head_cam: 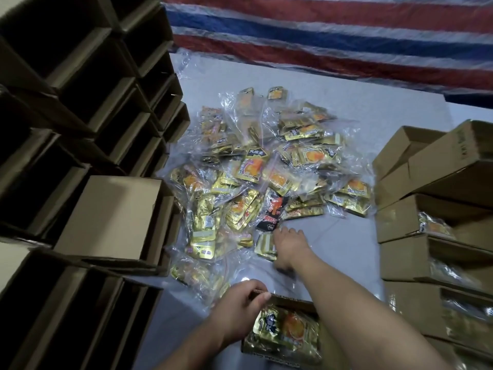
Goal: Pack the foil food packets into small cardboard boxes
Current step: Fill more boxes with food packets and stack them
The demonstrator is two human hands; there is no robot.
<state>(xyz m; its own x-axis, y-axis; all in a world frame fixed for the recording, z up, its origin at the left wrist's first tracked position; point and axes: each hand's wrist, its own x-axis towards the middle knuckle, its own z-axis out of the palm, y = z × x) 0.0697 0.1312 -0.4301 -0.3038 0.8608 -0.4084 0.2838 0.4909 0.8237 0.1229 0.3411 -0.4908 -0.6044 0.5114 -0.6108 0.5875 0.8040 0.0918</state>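
A heap of gold foil food packets in clear bags (266, 169) lies spread over the grey surface. Close to me stands a small cardboard box (290, 301) with a gold packet (288, 332) inside it. My left hand (240, 308) grips the box's far left corner, thumb over the rim. My right hand (289, 247) reaches out to the near edge of the heap and lies, fingers bent, on a bagged gold packet (262, 247) beside a black packet (272, 212). Whether it pinches that packet is hidden.
Stacks of empty open cardboard boxes (80, 129) fill the left side, one lighter box (114, 217) lying foremost. On the right, stacked boxes (432, 236) hold packets. A red, white and blue striped sheet (346, 36) lies at the back.
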